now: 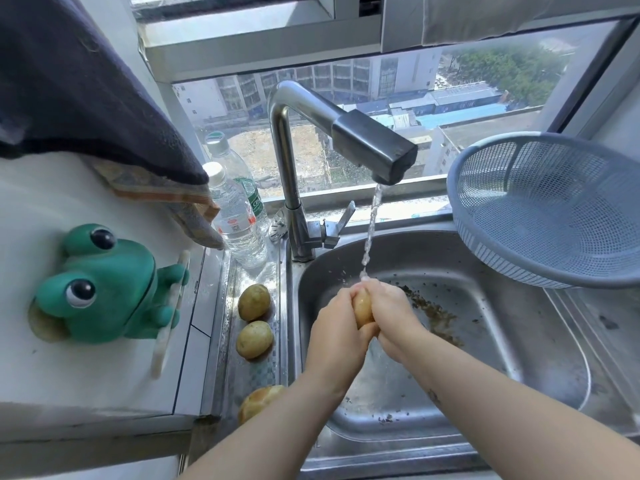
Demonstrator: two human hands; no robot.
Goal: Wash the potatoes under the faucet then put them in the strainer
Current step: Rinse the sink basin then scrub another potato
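Observation:
Over the steel sink point(485, 341), my left hand point(337, 315) and my right hand point(389, 311) are both closed around one wet potato point(362, 308). Water runs from the faucet point(377, 147) and lands on my fingers and the potato's top. Three more potatoes lie in a row on the steel ledge left of the sink: one at the back point(254, 302), one in the middle point(254, 339), and a nearer one point(258, 400) partly hidden by my left forearm. The blue-grey strainer point(550, 209) stands empty, tilted, on the counter at the right.
Dirt bits lie on the sink floor point(436, 311). Two water bottles point(239, 216) stand left of the faucet base. A green frog figure point(104, 285) sits on the white counter at the left, under hanging cloths point(86, 98). A window is behind the sink.

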